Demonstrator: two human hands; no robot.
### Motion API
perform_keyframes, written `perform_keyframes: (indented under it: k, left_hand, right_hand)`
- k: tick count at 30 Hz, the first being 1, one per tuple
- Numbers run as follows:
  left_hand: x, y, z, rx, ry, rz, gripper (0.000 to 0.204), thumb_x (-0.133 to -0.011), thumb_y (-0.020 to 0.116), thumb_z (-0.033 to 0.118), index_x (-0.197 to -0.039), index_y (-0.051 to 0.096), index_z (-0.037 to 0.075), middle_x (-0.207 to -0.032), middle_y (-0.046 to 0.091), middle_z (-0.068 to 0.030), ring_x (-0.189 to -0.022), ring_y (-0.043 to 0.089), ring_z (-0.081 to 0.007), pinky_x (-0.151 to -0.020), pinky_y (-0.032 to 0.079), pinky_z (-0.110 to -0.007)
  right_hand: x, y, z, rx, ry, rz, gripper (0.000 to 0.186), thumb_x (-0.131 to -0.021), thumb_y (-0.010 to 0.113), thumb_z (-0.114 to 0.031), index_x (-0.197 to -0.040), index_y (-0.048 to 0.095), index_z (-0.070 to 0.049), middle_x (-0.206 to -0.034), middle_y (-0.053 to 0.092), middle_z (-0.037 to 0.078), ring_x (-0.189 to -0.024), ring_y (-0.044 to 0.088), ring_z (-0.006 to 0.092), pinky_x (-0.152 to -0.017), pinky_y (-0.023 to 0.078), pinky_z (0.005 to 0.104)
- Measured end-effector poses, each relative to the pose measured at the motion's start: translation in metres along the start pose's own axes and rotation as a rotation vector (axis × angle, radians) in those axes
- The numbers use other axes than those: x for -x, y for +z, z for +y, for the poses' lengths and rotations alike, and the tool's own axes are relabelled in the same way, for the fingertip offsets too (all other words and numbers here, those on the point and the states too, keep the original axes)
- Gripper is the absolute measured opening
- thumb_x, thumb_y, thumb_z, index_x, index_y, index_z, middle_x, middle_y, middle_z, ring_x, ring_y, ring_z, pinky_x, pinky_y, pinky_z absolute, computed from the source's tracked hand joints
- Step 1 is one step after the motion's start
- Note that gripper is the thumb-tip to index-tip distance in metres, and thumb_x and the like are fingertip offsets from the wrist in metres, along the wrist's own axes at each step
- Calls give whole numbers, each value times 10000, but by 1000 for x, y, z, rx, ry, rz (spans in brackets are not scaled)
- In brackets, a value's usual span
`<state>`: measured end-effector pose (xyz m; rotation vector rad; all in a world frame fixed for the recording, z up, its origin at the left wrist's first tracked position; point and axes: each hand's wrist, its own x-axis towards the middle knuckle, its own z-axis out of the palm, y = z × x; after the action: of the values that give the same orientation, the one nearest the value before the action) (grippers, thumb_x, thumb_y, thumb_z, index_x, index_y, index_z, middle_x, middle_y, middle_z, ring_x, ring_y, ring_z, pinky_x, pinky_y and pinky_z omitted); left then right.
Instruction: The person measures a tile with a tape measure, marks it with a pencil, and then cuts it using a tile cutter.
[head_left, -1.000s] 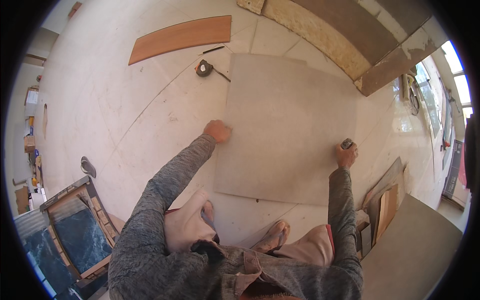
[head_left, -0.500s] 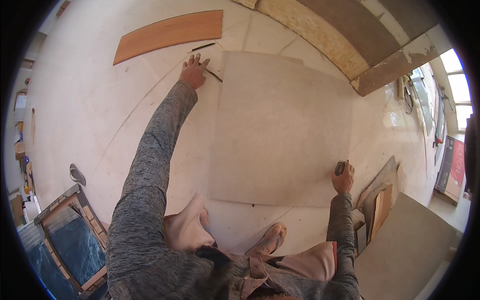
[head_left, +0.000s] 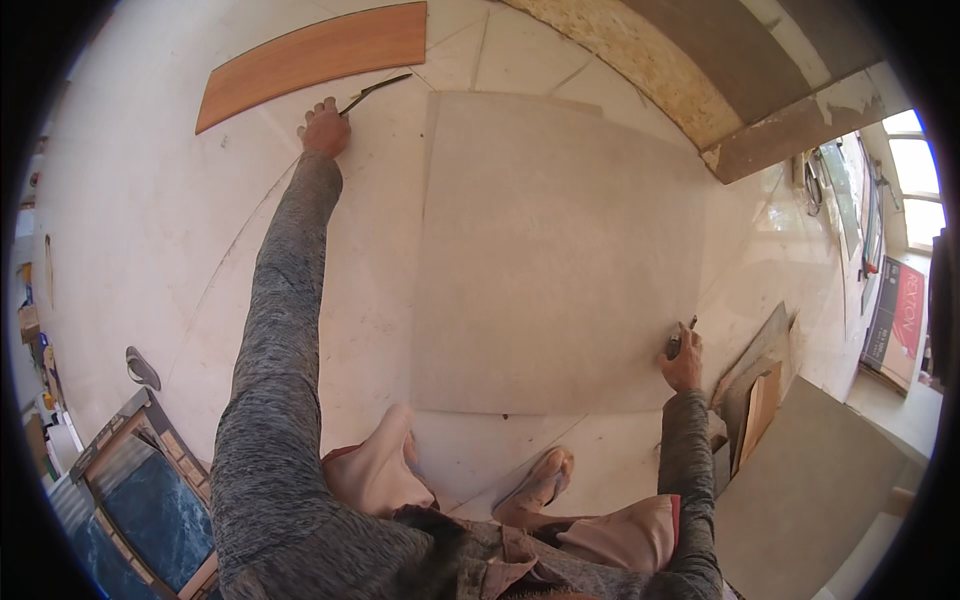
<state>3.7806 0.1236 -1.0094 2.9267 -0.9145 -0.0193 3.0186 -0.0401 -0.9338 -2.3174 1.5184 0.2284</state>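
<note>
A large grey tile [head_left: 555,250] lies on the pale floor in front of my feet. My left hand [head_left: 325,128] is stretched out beyond its left edge, fingers curled over the tape measure, which is mostly hidden; a dark strap [head_left: 352,103] shows beside it. A thin dark pencil [head_left: 393,80] lies just above the strap, near a long orange-brown plank [head_left: 310,55]. At the tile's lower right edge, my right hand [head_left: 683,362] grips a small dark object [head_left: 674,346] with a short tip sticking up; its kind is unclear.
A worn board structure [head_left: 760,130] fills the upper right. Offcuts [head_left: 760,400] and another grey panel [head_left: 810,490] lie at lower right, beside a red-and-grey box [head_left: 890,320]. Dark blue marbled tiles in frames [head_left: 150,510] are at lower left, near a loose sandal [head_left: 142,368].
My left hand reached forward onto the tape measure and moved it leftward, swinging the strap toward the pencil. My right hand shifted down along the tile's right edge, still holding the dark object.
</note>
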Motion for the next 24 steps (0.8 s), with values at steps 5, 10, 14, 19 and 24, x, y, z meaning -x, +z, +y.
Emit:
perform_keyframes:
  k: [5,10,14,19,24]
  left_hand:
    - [-6,7,26,-129,-7,-40,525,-958,572,346,-1417,427,137,-1364,511,-106,-1249,523,-314,-939,394,-616]
    - [-29,15,39,-98,77,-20,503,-959,570,340,-1408,448,149,-1343,519,-93,-1241,531,-299,-917,398,-625]
    - [-42,19,57,-195,62,-56,410,-955,562,335,-1319,536,148,-1303,539,-78,-1218,547,-276,-900,401,-629]
    - [-32,18,64,-163,77,-38,335,-955,552,330,-1245,595,168,-1265,564,-66,-1199,557,-269,-892,398,-630]
    - [7,2,54,27,74,-9,310,-956,557,326,-1207,611,153,-1184,626,-86,-1156,587,-274,-890,417,-596]
  right_hand:
    - [9,-3,-11,27,-5,13,827,-725,787,-213,-1436,404,-37,-1369,459,225,-1268,447,415,-1082,390,484]
    - [17,-9,-18,19,-33,77,764,-768,767,-185,-1432,417,-41,-1373,461,205,-1233,479,374,-1035,432,450]
    - [31,-6,-11,26,-66,122,650,-797,738,-127,-1385,474,-44,-1332,506,169,-1184,516,342,-995,461,428]
    - [43,-7,-10,40,-97,166,509,-820,720,-115,-1295,546,-57,-1279,560,144,-1179,533,335,-987,466,427]
    - [45,-13,-45,-41,-83,222,359,-845,680,-104,-1192,611,-44,-1209,604,143,-1115,581,328,-946,484,422]
